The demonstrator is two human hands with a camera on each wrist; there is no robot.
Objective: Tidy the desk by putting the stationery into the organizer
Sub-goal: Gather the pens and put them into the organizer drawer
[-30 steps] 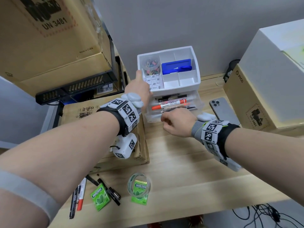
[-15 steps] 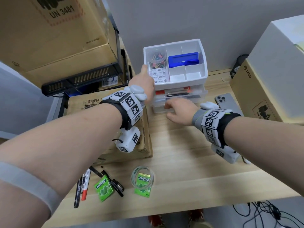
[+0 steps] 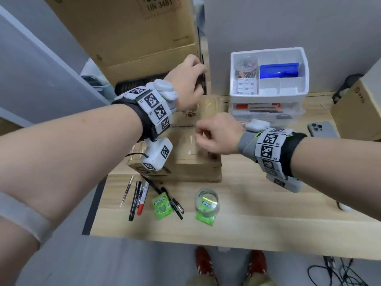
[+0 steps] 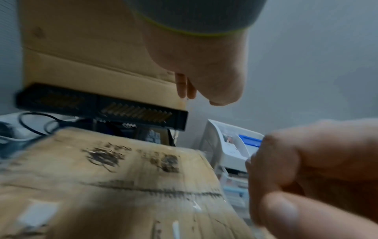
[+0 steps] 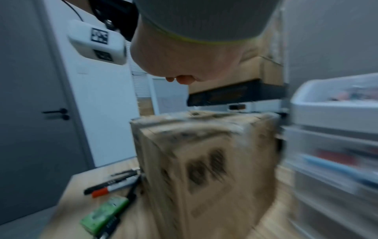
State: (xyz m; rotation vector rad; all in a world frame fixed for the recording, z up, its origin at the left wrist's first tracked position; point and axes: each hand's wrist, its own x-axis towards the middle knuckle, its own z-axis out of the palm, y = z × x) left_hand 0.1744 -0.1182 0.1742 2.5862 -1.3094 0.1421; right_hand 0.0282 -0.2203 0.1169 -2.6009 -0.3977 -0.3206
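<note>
Hovering above a low carton (image 3: 185, 162), both hands hold nothing. Left hand (image 3: 188, 83) loosely curled, empty, up near the tall box (image 3: 132, 34). Right hand (image 3: 216, 135) loosely curled too, nothing in it, short of the organizer (image 3: 268, 96). Organizer at desk (image 3: 257, 223) rear, drawers closed, a red marker visible through 1 front. Loose pens (image 3: 136, 197) lie at the front edge beside 2 green gum packs (image 3: 162, 206); tape roll (image 3: 207, 201) rests on the right pack. Phone (image 3: 322, 129) right of organizer.
</note>
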